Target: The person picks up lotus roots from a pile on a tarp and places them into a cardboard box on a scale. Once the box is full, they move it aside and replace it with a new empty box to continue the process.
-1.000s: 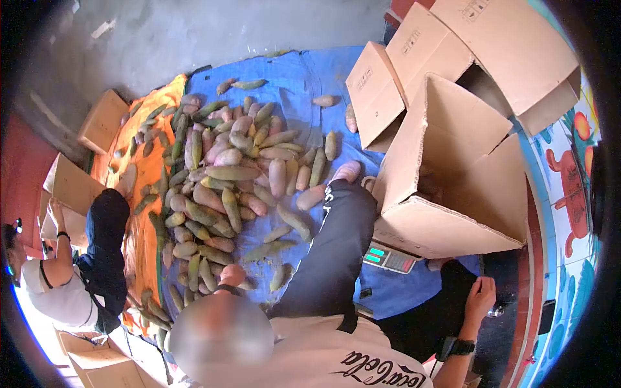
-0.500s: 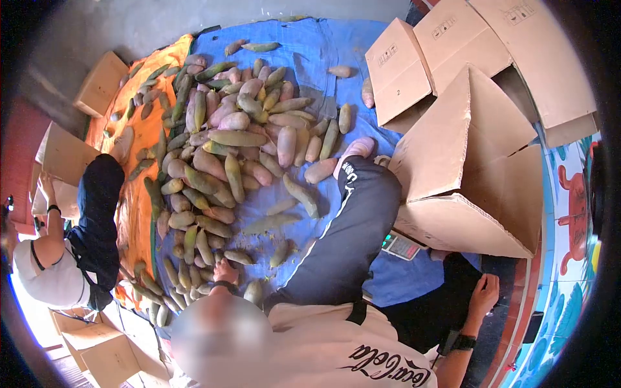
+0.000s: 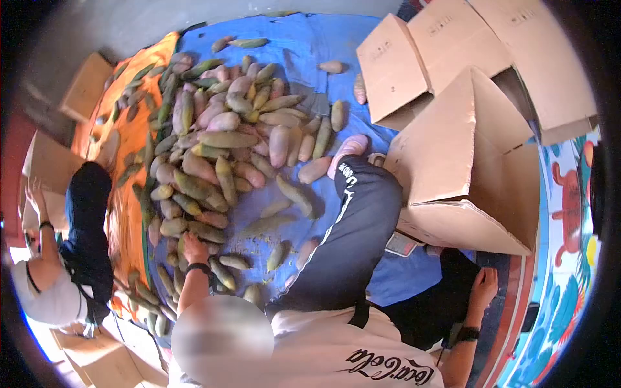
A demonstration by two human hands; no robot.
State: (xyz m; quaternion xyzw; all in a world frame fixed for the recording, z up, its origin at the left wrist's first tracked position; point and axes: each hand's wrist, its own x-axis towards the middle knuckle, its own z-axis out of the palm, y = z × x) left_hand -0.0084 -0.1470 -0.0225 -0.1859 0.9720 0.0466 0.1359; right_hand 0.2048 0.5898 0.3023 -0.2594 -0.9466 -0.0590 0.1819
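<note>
My left hand [image 3: 195,249], with a dark band at the wrist, reaches into a pile of long vegetables [image 3: 226,139], green and dull pink, whose kind I cannot make out for certain. Its fingers are stretched out on the pile, touching the vegetables beneath; none is lifted. Close to the wrist lies a green vegetable [image 3: 222,274]. My right hand [image 3: 485,284] rests by my dark-trousered knee at the right, fingers curled in and apparently holding nothing. The pile lies on a blue tarp [image 3: 259,210].
A large open cardboard box [image 3: 446,155] stands right of my outstretched leg, a scale [image 3: 401,244] beside it. More boxes [image 3: 394,71] stand behind. On the left, another person [image 3: 52,284] crouches with a hand at a box [image 3: 48,171], near an orange tarp [image 3: 132,213].
My left hand has moved up and slightly left over the pile. My right hand stays by the knee. The whole view has shifted slightly left.
</note>
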